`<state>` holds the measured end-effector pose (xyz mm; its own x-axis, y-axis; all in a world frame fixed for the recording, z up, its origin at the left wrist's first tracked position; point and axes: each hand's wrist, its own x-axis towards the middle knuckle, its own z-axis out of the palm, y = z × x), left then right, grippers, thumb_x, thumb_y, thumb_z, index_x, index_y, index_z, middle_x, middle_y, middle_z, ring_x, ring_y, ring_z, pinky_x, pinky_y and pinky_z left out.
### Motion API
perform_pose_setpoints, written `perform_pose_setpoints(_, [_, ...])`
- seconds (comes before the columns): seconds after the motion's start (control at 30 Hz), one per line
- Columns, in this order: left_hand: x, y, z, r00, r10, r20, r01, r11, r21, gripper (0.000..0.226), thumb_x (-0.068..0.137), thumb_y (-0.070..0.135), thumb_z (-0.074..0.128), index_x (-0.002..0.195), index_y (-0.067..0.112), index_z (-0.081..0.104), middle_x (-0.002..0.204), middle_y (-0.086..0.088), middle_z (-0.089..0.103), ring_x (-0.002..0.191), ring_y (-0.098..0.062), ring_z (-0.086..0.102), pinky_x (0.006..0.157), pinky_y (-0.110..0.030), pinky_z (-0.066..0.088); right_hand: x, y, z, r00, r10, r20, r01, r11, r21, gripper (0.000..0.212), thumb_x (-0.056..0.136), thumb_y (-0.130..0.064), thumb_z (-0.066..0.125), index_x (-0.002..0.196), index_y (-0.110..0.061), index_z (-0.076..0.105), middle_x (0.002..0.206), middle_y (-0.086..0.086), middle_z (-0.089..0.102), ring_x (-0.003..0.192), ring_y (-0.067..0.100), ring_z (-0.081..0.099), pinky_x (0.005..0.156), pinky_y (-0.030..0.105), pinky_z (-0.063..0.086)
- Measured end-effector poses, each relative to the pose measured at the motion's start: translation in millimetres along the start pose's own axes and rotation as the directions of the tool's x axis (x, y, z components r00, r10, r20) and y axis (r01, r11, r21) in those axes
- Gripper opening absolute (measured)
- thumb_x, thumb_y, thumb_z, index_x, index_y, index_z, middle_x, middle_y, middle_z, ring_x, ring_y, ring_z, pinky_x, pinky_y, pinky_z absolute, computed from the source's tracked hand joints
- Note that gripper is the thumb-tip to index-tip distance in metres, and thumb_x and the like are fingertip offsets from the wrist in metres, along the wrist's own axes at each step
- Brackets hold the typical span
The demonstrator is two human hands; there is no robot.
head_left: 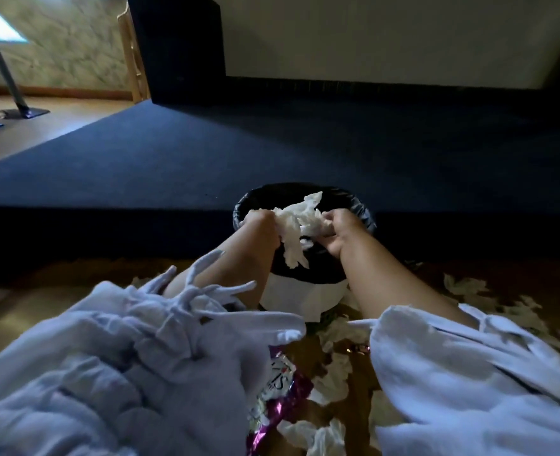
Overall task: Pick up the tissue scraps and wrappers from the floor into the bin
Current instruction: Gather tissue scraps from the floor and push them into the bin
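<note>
right now i am holding a tissue wad (300, 222) over the bin (300, 297), which is sitting on the floor straight ahead of me at twelve o'clock. my left hand (259, 220) is gripping the wad's nine o'clock side, fingers curled into the paper, and my right hand (339, 232) is clutching its three o'clock side, fingers bent round the crumpled edge. the wad is stretching between the two hands above the bin's mouth, one tail drooping toward six o'clock against the black liner (357, 205) and another tip poking up toward twelve. the bin's white wall is showing below the liner, between my forearms. more tissue scraps (334, 380) are lying on the floor at the bin's five o'clock, and others are spreading out toward its four o'clock, past my right arm. a shiny purple and silver wrapper (285, 386) is lying at about six o'clock from the bin, partly hidden under my left sleeve (140, 357). beyond the bin, at twelve o'clock, a blue carpet (272, 149) is covering a raised step, and far off at ten o'clock a table leg (5, 77) is standing on a wooden floor.
</note>
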<state>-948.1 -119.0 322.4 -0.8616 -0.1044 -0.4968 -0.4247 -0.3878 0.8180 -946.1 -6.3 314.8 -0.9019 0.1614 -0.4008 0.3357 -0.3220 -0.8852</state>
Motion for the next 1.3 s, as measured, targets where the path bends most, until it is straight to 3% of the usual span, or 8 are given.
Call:
perform_pose_setpoints(0.1, [1,8,2,0.999,0.027,0.02,-0.027,1.0,-0.01,0.045,0.098,0.03,0.041,0.133,0.002,0.041,0.102,-0.023,0.067,0.107,-0.038,0.056,0.088,-0.049,0.044,2,-5,-1,1.0,-0.015,0.017,0.014,0.999,0.028,0.031,0.096,-0.005,0.029,0.11,0.0,0.056,0.116,0.018,0.057,0.087,0.034,0.057,0.102,0.049,0.039])
perform_pose_setpoints(0.23, [4,12,4,0.998,0.041,0.054,-0.041,0.999,-0.012,0.04,0.095,0.029,0.047,0.129,0.007,0.047,0.118,-0.014,0.06,0.107,-0.031,0.059,0.092,-0.039,0.044,1,-2,-1,0.999,-0.044,-0.008,0.044,0.999,-0.002,0.04,0.096,-0.006,0.037,0.136,0.0,0.036,0.149,0.021,0.025,0.135,0.036,0.031,0.108,0.047,0.031])
perform_pose_setpoints(0.33, [-5,5,-4,0.992,0.055,0.117,-0.068,0.992,0.107,0.045,0.095,0.029,0.046,0.135,0.009,0.042,0.137,-0.011,0.049,0.123,-0.029,0.05,0.097,-0.036,0.041,-7,12,0,0.993,-0.118,0.017,0.119,0.992,-0.051,0.036,0.095,-0.007,0.039,0.13,-0.001,0.043,0.137,0.019,0.039,0.133,0.038,0.035,0.104,0.041,0.038])
perform_pose_setpoints(0.53, [-60,-38,-64,0.946,0.28,0.163,-0.323,0.851,0.415,0.017,0.093,0.021,0.051,0.101,0.009,0.06,0.087,-0.004,0.058,0.083,-0.019,0.058,0.079,-0.031,0.048,-71,82,-3,0.917,-0.385,0.101,0.398,0.892,-0.213,0.015,0.096,-0.015,0.043,0.104,-0.019,0.056,0.106,0.003,0.06,0.098,0.016,0.06,0.084,0.03,0.053])
perform_pose_setpoints(0.8, [-122,-185,-241,0.952,0.298,0.07,-0.276,0.738,0.616,0.019,0.088,0.014,0.059,0.107,0.013,0.054,0.105,-0.01,0.059,0.096,-0.02,0.056,0.077,-0.028,0.045,-146,278,0,0.908,-0.238,0.345,0.391,0.778,-0.492,0.02,0.089,-0.003,0.049,0.084,-0.019,0.061,0.084,0.006,0.063,0.084,0.022,0.059,0.074,0.03,0.048])
perform_pose_setpoints(0.97, [-175,-269,-352,0.917,0.381,-0.119,-0.051,0.407,0.912,0.06,0.082,0.04,0.064,0.134,0.022,0.042,0.139,-0.006,0.043,0.132,-0.024,0.039,0.104,-0.033,0.033,-162,397,-15,0.883,-0.085,0.461,0.469,0.2,-0.86,0.057,0.082,-0.047,0.052,0.131,-0.019,0.048,0.145,0.017,0.034,0.138,0.036,0.025,0.112,0.035,0.019])
perform_pose_setpoints(1.1, [-196,-314,-395,0.985,0.121,-0.12,0.113,0.062,0.992,0.088,0.071,0.062,0.064,0.142,0.047,0.015,0.159,0.0,-0.005,0.146,-0.031,0.003,0.114,-0.051,0.016,-171,434,-32,0.885,0.006,0.465,0.463,-0.094,-0.881,0.057,0.088,-0.046,0.05,0.141,-0.031,0.033,0.154,0.005,0.021,0.144,0.032,0.007,0.114,0.047,0.016])
perform_pose_setpoints(1.3, [-193,-343,-404,0.942,0.334,-0.034,-0.028,0.179,0.983,0.047,0.084,0.02,0.059,0.129,0.026,0.047,0.135,0.002,0.045,0.124,-0.019,0.042,0.095,-0.026,0.036,-167,423,-35,0.717,-0.261,0.646,0.697,0.276,-0.662,0.02,0.079,-0.001,0.048,0.092,-0.008,0.062,0.095,0.005,0.057,0.092,0.03,0.055,0.079,0.034,0.045])
